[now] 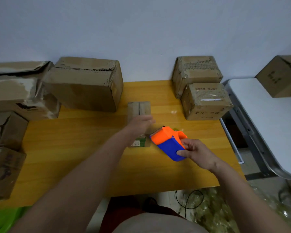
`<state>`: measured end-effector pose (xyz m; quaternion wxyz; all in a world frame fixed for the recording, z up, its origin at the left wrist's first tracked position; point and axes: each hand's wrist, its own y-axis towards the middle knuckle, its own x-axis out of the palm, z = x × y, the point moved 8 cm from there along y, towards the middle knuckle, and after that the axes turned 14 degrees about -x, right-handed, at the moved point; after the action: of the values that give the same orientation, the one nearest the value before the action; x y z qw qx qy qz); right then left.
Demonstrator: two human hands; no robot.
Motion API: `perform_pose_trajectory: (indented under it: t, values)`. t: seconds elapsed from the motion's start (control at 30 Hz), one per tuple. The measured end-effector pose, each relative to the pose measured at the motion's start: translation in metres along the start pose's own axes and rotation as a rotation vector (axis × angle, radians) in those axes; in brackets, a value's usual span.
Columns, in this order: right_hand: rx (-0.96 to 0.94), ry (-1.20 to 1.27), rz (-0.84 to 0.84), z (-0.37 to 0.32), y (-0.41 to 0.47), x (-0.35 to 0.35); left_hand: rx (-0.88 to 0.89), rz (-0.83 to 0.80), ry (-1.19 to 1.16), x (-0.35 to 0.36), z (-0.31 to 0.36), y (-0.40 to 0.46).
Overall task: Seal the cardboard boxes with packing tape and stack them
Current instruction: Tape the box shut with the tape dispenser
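I had the small box (139, 109) mid-table (84, 148), long axis running near to far, top seam along it. My left hand (142, 122) lay flat on its top, fingers straight, blurred. My right hand (194, 151) gripped the tape dispenser (168, 142) just right of the box, fingers curled round the blue body, orange cutter end pointing far-left at the box. I counted one dispenser. Other boxes: four at left (84, 84), two far right (206, 101), touching, one on the white table (252, 106) at right.
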<state>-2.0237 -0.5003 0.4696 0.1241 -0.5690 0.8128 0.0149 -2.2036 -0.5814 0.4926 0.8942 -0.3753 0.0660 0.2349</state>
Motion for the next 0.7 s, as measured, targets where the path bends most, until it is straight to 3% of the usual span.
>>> perform_pose_trajectory:
  t: [0.1,0.37,0.6,0.7]
  values:
    - [0.035,0.076,-0.077,-0.003,-0.003,0.003,-0.018,-0.174,-0.045,0.005,-0.005,-0.003]
    - [0.208,0.076,-0.161,-0.006,-0.002,0.01,-0.086,-0.328,-0.187,0.003,-0.028,-0.012]
    - [0.25,0.195,-0.212,-0.02,0.008,0.041,-0.074,0.051,-0.393,-0.017,-0.045,-0.012]
    - [0.239,0.115,-0.213,-0.03,0.013,0.044,-0.069,0.143,-0.42,-0.021,-0.055,-0.016]
